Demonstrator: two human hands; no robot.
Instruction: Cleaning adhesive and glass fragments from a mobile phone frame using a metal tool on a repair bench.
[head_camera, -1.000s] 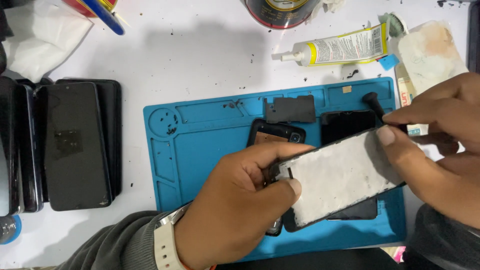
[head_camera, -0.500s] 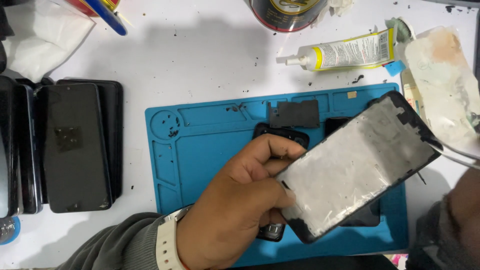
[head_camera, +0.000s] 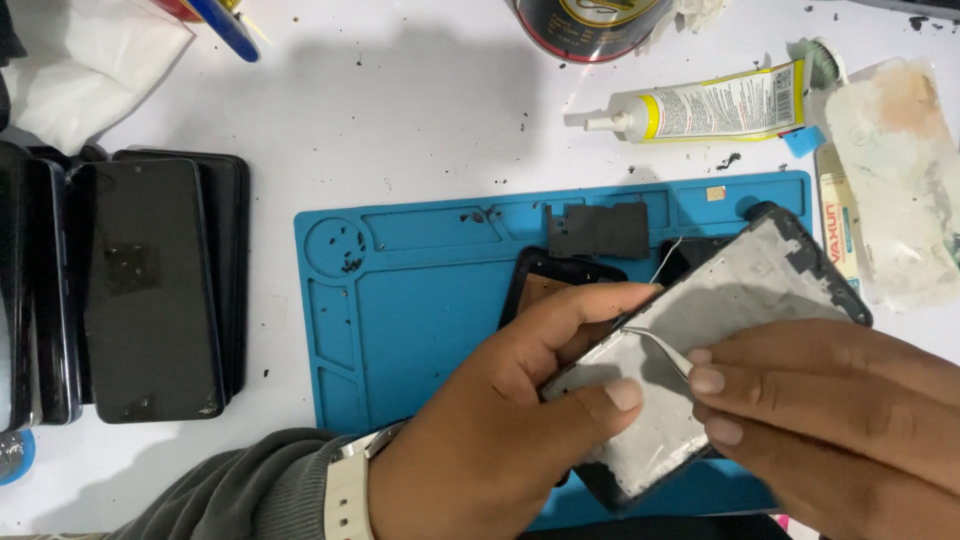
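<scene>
I count two hands, my left hand (head_camera: 500, 430) and my right hand (head_camera: 840, 420), sharing one phone frame (head_camera: 720, 330) and one pair of tweezers (head_camera: 660, 345). On the tabletop (head_camera: 420, 130) I see one blue mat (head_camera: 420, 300), one glue tube (head_camera: 710, 108), one dark round can (head_camera: 590, 25), one white tissue (head_camera: 80, 70) and one clear film sheet (head_camera: 900, 180). The mat carries one small black plate (head_camera: 600, 230), and at the left lies one stack of dark phones (head_camera: 150, 290), too overlapped to count.
</scene>
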